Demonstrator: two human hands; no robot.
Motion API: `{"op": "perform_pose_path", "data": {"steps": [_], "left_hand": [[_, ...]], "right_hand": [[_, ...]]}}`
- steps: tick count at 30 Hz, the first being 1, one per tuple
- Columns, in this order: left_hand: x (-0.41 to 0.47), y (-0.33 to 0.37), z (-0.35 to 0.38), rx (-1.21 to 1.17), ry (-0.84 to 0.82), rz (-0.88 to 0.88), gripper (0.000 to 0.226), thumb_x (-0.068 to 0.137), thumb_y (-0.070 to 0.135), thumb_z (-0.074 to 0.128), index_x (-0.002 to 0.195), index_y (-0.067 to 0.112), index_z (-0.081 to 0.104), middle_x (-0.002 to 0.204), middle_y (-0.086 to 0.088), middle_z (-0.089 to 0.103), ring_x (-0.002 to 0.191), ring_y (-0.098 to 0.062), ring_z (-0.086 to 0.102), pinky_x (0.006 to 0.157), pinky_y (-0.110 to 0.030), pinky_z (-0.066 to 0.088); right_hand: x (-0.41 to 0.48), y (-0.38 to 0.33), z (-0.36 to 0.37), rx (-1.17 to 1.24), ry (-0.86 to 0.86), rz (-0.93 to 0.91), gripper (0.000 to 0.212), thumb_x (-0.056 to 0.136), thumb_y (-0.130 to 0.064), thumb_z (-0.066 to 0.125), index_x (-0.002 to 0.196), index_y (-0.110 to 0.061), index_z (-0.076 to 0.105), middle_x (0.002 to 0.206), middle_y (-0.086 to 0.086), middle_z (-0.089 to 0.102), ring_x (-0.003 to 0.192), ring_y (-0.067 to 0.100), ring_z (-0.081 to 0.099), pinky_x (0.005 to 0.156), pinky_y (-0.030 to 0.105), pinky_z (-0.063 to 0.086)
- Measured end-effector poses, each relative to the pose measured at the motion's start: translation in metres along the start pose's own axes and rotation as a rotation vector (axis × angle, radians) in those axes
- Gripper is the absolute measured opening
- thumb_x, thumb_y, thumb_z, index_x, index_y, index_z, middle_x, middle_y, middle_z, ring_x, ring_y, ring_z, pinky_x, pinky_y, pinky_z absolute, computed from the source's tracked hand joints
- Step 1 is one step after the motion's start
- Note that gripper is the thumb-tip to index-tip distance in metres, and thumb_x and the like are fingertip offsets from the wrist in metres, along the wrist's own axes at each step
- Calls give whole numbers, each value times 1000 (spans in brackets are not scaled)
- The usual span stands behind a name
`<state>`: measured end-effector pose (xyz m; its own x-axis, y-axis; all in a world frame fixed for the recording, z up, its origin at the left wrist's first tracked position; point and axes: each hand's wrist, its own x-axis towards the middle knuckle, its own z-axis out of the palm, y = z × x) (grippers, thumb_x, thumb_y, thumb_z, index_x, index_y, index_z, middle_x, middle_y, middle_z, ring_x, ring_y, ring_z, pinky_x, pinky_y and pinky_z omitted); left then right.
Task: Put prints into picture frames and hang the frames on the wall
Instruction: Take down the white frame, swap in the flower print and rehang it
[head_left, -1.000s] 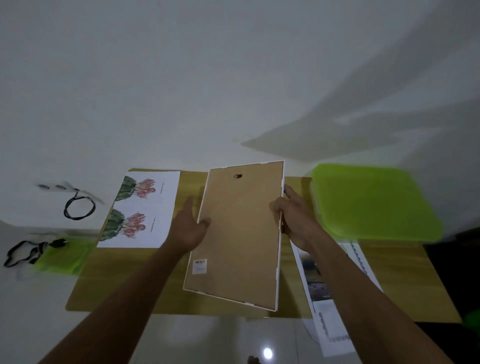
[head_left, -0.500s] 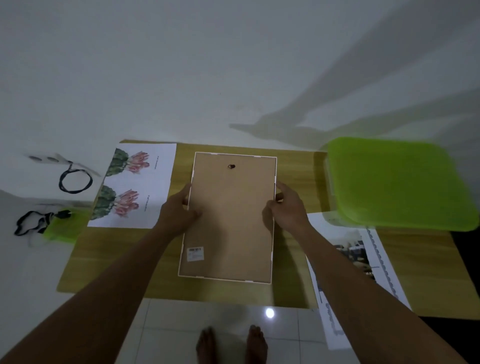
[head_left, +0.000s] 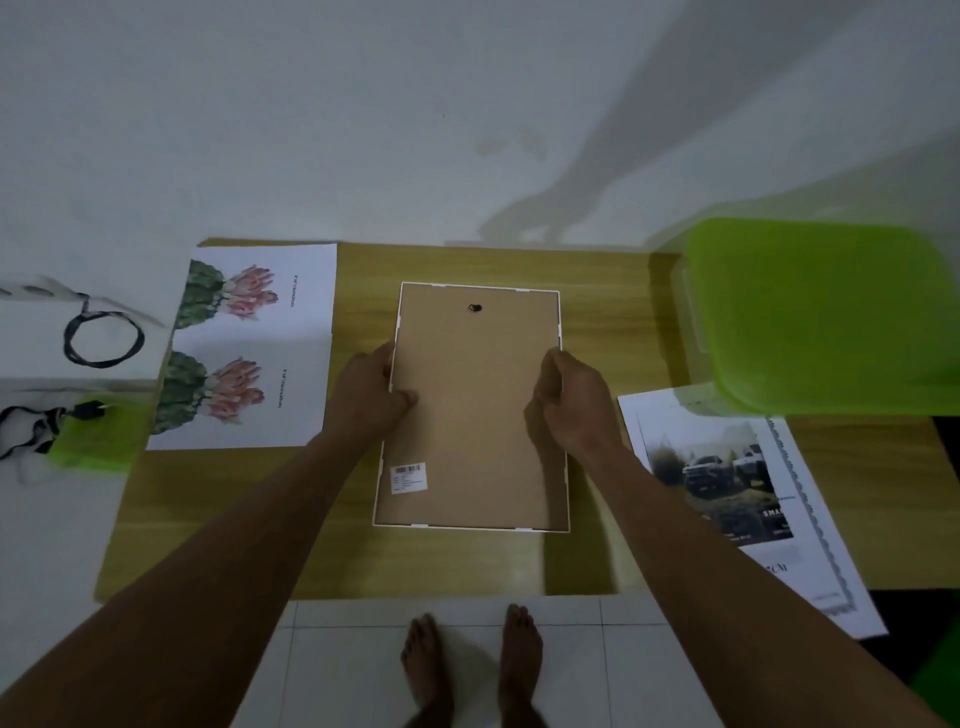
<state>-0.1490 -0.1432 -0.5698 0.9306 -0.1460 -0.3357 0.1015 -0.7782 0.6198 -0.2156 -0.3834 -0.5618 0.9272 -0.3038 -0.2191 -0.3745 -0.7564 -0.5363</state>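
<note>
Frame back-up at table centre, one hand gripping each long edge.

One picture frame, white rim, brown backing board upward, lies lengthwise over the middle of the wooden table; full contact with the top cannot be told. One hanger near its far end, one barcode sticker near-left. Left hand holds the left edge, thumb on the backing; right hand holds the right edge, fingers curled round it. Prints: two sheets. The flower sheet, left of the frame, carries two identical cactus blooms; the vehicle print, on the right, overhangs the near table edge. One green-lidded box at far right. One black cable loop off the table's left. Table abuts a plain white wall; white tiled floor, two bare feet.
</note>
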Motion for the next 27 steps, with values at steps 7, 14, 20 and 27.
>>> {"op": "perform_pose_path", "data": {"steps": [7,14,20,27], "left_hand": [[-14,-12,0,233,60,130,59,85,36,67,138,23,45,127,-10,55,116,-32,52,89,-43,49],[-56,-40,2,413,-271,166,140,54,83,63,154,13,-7,162,-5,-9,149,-26,-12,119,-48,4],[-58,-59,12,449,-346,181,167,32,92,64,145,18,-33,156,0,-31,143,-20,-29,119,-48,-8],[-58,-58,11,416,-326,196,163,34,92,64,145,23,-33,157,2,-30,144,-18,-29,120,-48,-7]], "right_hand": [[-2,6,3,-107,-104,-47,55,97,-16,52,149,-10,36,152,12,39,144,33,29,111,47,37],[35,-16,19,-285,-69,-236,48,97,-29,50,138,-6,43,143,16,41,137,34,32,108,54,29],[75,-40,43,-305,-15,-302,33,96,-39,45,116,-15,55,132,12,49,131,32,37,107,59,31],[95,-54,60,-254,159,-252,30,97,-36,44,107,-24,71,117,-1,65,121,24,51,104,50,34]]}}
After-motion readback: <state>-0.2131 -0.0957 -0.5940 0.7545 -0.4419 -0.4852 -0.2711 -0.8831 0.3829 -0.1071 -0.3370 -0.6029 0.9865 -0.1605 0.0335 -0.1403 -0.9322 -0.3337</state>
